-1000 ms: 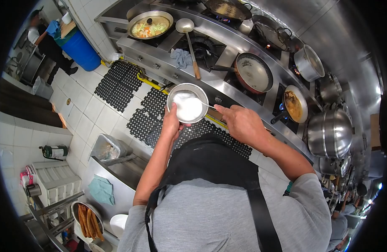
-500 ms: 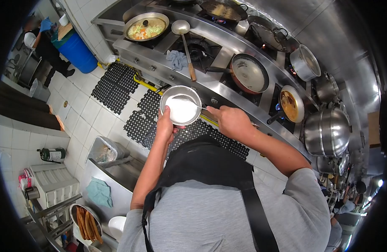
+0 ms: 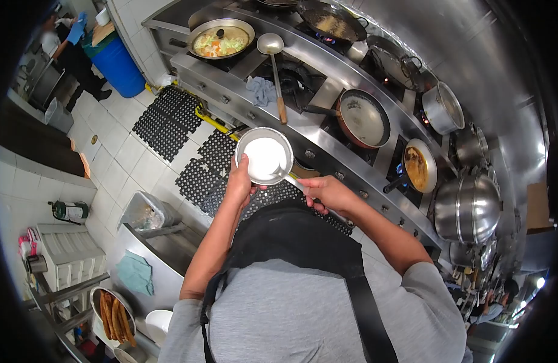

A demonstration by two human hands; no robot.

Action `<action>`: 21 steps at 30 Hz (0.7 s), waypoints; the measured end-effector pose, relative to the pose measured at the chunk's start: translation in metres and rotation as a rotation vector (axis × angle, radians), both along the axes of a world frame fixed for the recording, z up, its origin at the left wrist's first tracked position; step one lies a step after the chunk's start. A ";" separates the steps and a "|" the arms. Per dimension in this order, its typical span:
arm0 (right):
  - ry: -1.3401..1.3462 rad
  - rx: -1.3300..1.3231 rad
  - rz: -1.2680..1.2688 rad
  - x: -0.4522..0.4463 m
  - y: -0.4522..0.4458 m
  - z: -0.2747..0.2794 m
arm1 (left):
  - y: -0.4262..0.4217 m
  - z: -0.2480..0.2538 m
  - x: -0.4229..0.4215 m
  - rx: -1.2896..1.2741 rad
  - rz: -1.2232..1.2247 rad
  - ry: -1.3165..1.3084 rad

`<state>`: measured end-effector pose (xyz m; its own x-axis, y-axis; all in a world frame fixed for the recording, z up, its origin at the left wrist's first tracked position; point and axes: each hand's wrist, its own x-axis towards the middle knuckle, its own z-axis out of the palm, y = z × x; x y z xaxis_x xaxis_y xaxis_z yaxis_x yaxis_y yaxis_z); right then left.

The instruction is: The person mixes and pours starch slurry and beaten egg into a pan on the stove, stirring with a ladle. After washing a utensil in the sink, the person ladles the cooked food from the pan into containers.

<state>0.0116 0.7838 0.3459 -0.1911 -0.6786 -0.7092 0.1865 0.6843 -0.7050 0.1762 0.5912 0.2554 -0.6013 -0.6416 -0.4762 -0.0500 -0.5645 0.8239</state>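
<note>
A round metal bowl (image 3: pixel 239 145) holding white contents (image 3: pixel 262 156) is in my left hand (image 3: pixel 240 184), with the thumb over its rim and the fingers beneath. My right hand (image 3: pixel 325 192) is closed on the handle of a metal spoon (image 3: pixel 290 178), whose head rests in the bowl at its lower right side. The bowl is held in the air in front of the black apron, near the stove's front edge.
The stove (image 3: pixel 230 88) carries a lidded pan of vegetables (image 3: pixel 219 43), a ladle (image 3: pixel 278 91), a cloth (image 3: pixel 262 91), a frying pan (image 3: pixel 362 119) and a pan of sauce (image 3: pixel 418 166). A bin (image 3: pixel 147 213) stands left; a co-worker (image 3: pixel 73 57) is far left.
The right hand has turned and come down, and its index finger no longer points along the spoon. The spoon has moved to the bowl's lower right side. The co-worker's gloved hand has risen.
</note>
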 end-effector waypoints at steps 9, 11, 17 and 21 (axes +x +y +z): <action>0.613 -0.150 0.125 0.019 0.011 0.013 | 0.001 -0.001 0.000 0.029 -0.021 -0.008; 0.872 -0.157 0.179 0.027 0.016 0.027 | 0.001 -0.005 -0.001 0.005 -0.039 0.006; 1.256 -0.152 0.298 0.046 0.024 0.052 | 0.013 -0.017 -0.010 0.027 -0.072 0.056; 1.419 -0.076 0.337 0.048 0.032 0.049 | 0.029 -0.012 -0.017 0.012 -0.108 0.078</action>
<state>0.0598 0.8154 0.3946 -0.5122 -0.8585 -0.0256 -0.8402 0.5070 -0.1923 0.1591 0.6197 0.2434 -0.7018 -0.5662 -0.4323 -0.0469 -0.5688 0.8211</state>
